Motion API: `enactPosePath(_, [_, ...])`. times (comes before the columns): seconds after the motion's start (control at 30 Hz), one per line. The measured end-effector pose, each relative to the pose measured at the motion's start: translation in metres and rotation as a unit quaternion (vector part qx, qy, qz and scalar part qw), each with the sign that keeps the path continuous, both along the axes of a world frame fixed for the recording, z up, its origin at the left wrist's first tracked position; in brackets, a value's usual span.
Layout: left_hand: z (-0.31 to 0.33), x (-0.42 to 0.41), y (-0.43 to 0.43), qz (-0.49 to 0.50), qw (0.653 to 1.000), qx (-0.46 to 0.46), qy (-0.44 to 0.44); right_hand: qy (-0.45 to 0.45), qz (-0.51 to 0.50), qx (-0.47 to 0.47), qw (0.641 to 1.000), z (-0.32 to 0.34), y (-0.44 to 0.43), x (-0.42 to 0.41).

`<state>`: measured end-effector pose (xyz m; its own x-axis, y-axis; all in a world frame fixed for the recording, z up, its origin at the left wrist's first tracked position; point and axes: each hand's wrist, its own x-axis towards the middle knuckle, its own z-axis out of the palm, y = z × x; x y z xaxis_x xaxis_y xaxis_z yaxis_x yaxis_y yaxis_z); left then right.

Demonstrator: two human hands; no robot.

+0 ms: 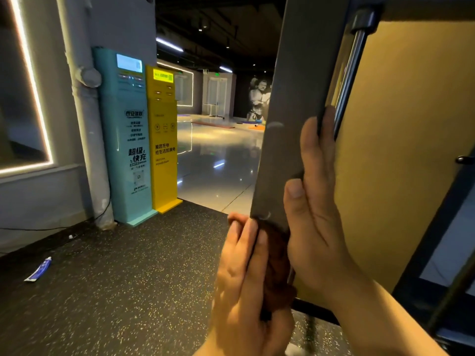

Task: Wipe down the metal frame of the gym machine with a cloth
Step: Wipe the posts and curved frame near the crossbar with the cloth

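A dark grey metal frame post (295, 111) of the gym machine rises at a slant through the middle of the view. A brown cloth (277, 268) is wrapped against the lower part of the post. My left hand (244, 276) holds the cloth against the post's left side, fingers pointing up. My right hand (313, 199) lies flat along the post's right edge with straight fingers, the thumb on the post's face and the heel against the cloth.
A yellow panel (401, 150) and a chrome guide rod (349, 75) stand right of the post. A teal kiosk (126, 140) and a yellow kiosk (164, 140) stand left. A small blue tube (38, 269) lies on the speckled rubber floor (128, 278).
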<state>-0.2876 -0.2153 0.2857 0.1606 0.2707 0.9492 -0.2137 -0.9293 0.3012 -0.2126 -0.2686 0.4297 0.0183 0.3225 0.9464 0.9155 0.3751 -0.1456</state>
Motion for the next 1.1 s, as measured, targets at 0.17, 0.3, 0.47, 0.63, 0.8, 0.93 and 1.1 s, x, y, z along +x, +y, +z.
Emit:
enactPosePath(0.17, [0.004, 0.0, 0.006, -0.006, 1.0, 0.02, -0.004, 0.11, 0.013, -0.014, 0.994, -0.019, -0.013, -0.002])
enactPosePath(0.3, [0.046, 0.007, 0.012, -0.023, 0.999, 0.031, -0.019, 0.11, 0.023, -0.03, 0.993, -0.017, -0.008, 0.003])
enactPosePath(0.47, [0.001, 0.0, 0.014, 0.003, 0.999, 0.047, 0.009, 0.076, -0.04, -0.024, 0.996, -0.015, -0.008, 0.005])
enactPosePath(0.63, [0.037, 0.0, 0.017, -0.024, 0.998, 0.063, 0.013, 0.011, -0.092, -0.014, 0.996, 0.019, -0.002, 0.012])
enactPosePath(0.8, [0.003, -0.001, 0.02, -0.004, 0.998, 0.063, 0.018, 0.025, -0.075, 0.001, 0.997, 0.017, 0.006, 0.012])
enactPosePath(0.93, [0.004, -0.001, 0.021, -0.002, 0.997, 0.078, 0.02, 0.02, -0.072, 0.005, 0.997, 0.019, 0.006, 0.013])
enactPosePath(1.1, [0.039, 0.01, 0.016, -0.011, 0.997, 0.066, -0.029, 0.029, -0.048, -0.002, 0.998, 0.017, -0.001, 0.016])
